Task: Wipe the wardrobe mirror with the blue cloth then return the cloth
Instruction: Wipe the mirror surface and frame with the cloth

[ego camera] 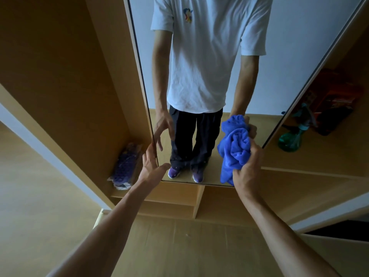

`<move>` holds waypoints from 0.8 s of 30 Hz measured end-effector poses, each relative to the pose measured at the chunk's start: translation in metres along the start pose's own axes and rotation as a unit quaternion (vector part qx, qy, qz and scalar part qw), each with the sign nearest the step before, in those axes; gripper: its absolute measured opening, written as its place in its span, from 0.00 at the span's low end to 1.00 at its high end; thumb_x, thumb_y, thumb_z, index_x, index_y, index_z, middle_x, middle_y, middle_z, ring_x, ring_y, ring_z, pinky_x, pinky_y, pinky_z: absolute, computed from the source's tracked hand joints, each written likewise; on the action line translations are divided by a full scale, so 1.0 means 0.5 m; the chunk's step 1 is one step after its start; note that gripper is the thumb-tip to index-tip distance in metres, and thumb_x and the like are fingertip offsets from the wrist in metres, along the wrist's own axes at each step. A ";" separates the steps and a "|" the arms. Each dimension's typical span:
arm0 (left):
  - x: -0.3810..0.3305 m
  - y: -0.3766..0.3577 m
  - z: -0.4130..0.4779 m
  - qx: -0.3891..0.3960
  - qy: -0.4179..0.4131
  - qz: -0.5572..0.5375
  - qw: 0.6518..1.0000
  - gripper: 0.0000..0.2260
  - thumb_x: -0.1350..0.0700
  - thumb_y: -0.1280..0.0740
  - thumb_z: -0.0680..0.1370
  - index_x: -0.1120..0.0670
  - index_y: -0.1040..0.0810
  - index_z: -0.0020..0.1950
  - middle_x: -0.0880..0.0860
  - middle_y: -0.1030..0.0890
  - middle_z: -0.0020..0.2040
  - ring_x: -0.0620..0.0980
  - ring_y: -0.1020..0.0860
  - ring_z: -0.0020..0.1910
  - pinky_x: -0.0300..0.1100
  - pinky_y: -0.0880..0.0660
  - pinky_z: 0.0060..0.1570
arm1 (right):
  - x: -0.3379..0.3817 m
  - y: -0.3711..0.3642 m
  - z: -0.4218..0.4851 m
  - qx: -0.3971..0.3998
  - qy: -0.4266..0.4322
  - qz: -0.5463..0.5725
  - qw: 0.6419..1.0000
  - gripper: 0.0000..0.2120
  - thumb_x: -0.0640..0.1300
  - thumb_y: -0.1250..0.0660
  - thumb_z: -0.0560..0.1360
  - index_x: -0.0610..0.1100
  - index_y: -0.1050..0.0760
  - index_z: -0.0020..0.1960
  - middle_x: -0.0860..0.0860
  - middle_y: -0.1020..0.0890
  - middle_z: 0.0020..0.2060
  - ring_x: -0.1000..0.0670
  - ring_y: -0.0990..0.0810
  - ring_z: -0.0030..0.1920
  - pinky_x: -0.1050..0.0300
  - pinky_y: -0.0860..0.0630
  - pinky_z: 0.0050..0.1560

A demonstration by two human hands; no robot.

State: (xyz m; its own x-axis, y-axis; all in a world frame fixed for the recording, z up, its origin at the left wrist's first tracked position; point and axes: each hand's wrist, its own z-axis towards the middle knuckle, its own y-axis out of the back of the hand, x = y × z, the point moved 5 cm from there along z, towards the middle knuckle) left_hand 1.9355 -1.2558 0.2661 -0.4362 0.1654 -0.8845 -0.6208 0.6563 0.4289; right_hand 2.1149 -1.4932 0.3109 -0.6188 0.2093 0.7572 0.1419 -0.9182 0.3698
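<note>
Mirror point(289, 56), centre of frame: was smooth, glossy glass.
Cloth point(235, 148), right of centre: was blue pile fabric, fuzzy and matt, crumpled.
Wardrobe point(60, 76), left and right: had light wood-look panels, smooth and matt.
Spray bottle point(291, 140), right: was translucent green plastic, slightly shiny.
Packet point(125, 166), lower left: was wrapped in clear, crinkled plastic.
Floor point(189, 246), bottom: looked like pale matt boards.
</note>
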 end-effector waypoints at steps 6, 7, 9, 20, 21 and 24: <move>-0.006 0.011 -0.006 0.033 0.008 -0.013 0.999 0.46 0.49 0.31 0.67 0.45 0.49 0.81 0.50 0.39 0.70 0.54 0.37 0.72 0.51 0.31 0.60 | 0.066 -0.122 -0.015 0.066 0.003 -0.004 0.998 0.19 0.40 0.32 0.74 0.35 0.28 0.63 0.39 0.24 0.56 0.43 0.23 0.54 0.44 0.21 0.55; -0.004 0.013 -0.005 0.032 0.009 -0.014 0.999 0.45 0.52 0.30 0.69 0.46 0.48 0.82 0.49 0.38 0.68 0.54 0.37 0.72 0.49 0.32 0.59 | 0.084 -0.140 -0.024 0.063 0.019 -0.016 0.998 0.22 0.36 0.30 0.73 0.36 0.29 0.66 0.38 0.26 0.58 0.43 0.23 0.58 0.49 0.22 0.59; -0.004 0.014 -0.005 0.041 0.007 -0.022 0.999 0.42 0.60 0.30 0.72 0.48 0.48 0.82 0.48 0.39 0.66 0.54 0.37 0.73 0.50 0.31 0.63 | 0.121 -0.173 -0.041 0.052 0.039 -0.030 0.997 0.28 0.35 0.28 0.73 0.38 0.32 0.71 0.40 0.28 0.62 0.45 0.25 0.63 0.53 0.24 0.62; 0.007 0.050 0.002 0.076 -0.019 -0.070 0.994 0.36 0.64 0.35 0.69 0.42 0.36 0.74 0.51 0.29 0.69 0.47 0.27 0.68 0.29 0.27 0.57 | 0.218 -0.323 -0.076 0.085 0.065 -0.016 0.994 0.31 0.37 0.24 0.72 0.41 0.33 0.72 0.44 0.28 0.61 0.48 0.25 0.62 0.60 0.28 0.66; 0.005 0.053 0.003 0.076 -0.025 -0.067 0.995 0.34 0.60 0.34 0.68 0.39 0.35 0.71 0.50 0.27 0.67 0.46 0.26 0.65 0.30 0.27 0.56 | 0.223 -0.332 -0.078 0.083 0.061 -0.012 0.995 0.31 0.36 0.24 0.72 0.41 0.32 0.71 0.45 0.28 0.60 0.49 0.25 0.62 0.63 0.29 0.66; 0.017 0.055 0.012 0.089 -0.037 -0.054 0.994 0.30 0.56 0.39 0.67 0.44 0.29 0.70 0.48 0.22 0.56 0.51 0.24 0.57 0.41 0.23 0.53 | 0.233 -0.348 -0.086 0.087 0.039 0.005 0.995 0.31 0.33 0.26 0.72 0.42 0.33 0.72 0.48 0.28 0.61 0.52 0.26 0.62 0.66 0.29 0.64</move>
State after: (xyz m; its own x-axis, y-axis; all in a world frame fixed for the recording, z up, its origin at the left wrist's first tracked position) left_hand 1.9184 -1.2318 0.2692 -0.3197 0.1370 -0.9376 -0.5338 0.7915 0.2976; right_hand 1.9850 -1.3232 0.3116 -0.6741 0.1679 0.7193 0.2750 -0.8468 0.4553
